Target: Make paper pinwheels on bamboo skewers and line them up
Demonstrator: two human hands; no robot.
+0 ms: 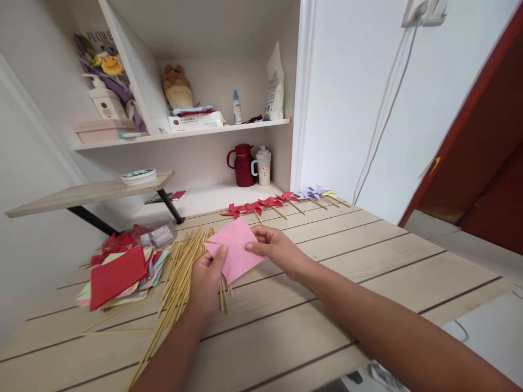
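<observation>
Now both hands' fingers (223, 255) pinch pink paper (236, 249).

Both forearms are bare up to the lower edge of the head view, with no sleeve cuff showing on either. The left hand (206, 283) and the right hand (274, 247) wear no gloves; no ring, watch or bracelet shows on either. The fingers (221, 256) have short, plain, unpainted nails.

The left hand (207, 280) covers part of the wooden sticks (180, 277) and a corner of the pink paper (234, 249). The red sheet (116, 275) hides the coloured sheets beneath. Shelf labels are unreadably small.
</observation>
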